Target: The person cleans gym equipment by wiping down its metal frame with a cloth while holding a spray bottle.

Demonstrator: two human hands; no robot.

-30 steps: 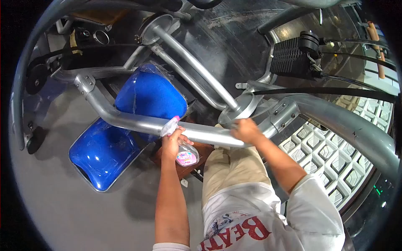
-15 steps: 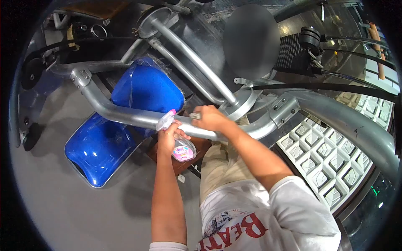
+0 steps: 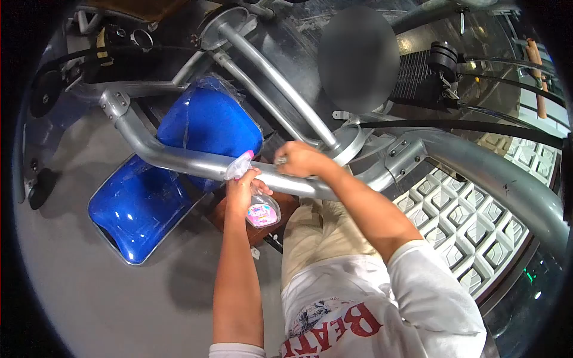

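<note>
Since the earliest frame, the right hand [image 3: 302,159] has moved leftward along the bent silver tube [image 3: 197,165], away from the round plate [image 3: 349,145]. On the spray bottle [image 3: 261,206], a pink and white label [image 3: 262,214] carries lettering too small to read; red letters on the white shirt [image 3: 382,298] read "BEAT", the rest unclear. The left hand [image 3: 242,190] is wrapped around the bottle's neck, thumb and fingers closed on it. Fingers of the right hand are bent around a small, pale wad [image 3: 281,160] at the tube; whether it presses on the metal cannot be told. The bottle is on the person's side of the tube, its long axis slanting, pink nozzle [image 3: 248,155] toward the blue seat pad [image 3: 209,125] and base toward the beige trousers [image 3: 325,232].
</note>
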